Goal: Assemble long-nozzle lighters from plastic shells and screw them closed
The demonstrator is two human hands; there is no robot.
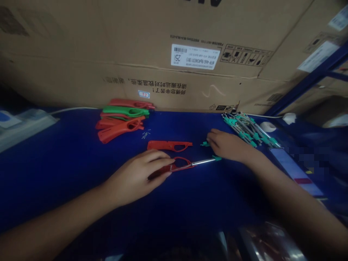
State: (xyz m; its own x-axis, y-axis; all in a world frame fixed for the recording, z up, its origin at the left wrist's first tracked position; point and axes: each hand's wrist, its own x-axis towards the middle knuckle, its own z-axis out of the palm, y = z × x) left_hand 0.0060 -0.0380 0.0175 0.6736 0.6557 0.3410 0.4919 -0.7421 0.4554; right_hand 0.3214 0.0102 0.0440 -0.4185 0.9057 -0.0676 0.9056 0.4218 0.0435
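My left hand point(141, 174) is closed with thumb and fingers on a red plastic lighter casing half point(182, 166), open side up. Out of its right end runs a thin metal tube point(202, 162) with a green plastic tip point(216, 158). Behind it, another red casing half point(170, 145) lies flat on the table. My right hand point(227, 143) is held low over the table, its fingers bent together around a small green plastic piece point(205, 144) that pokes out to the left; the rest of this piece is hidden under the fingers.
Red and green lighter casings point(122, 125) are stacked back left, near several tiny pins point(146, 134). Back right lies a pile of metal tubes with green parts point(247, 128), beside a white roll point(268, 126). A phone point(296, 172) rests at right. A large cardboard box point(152, 43) stands behind.
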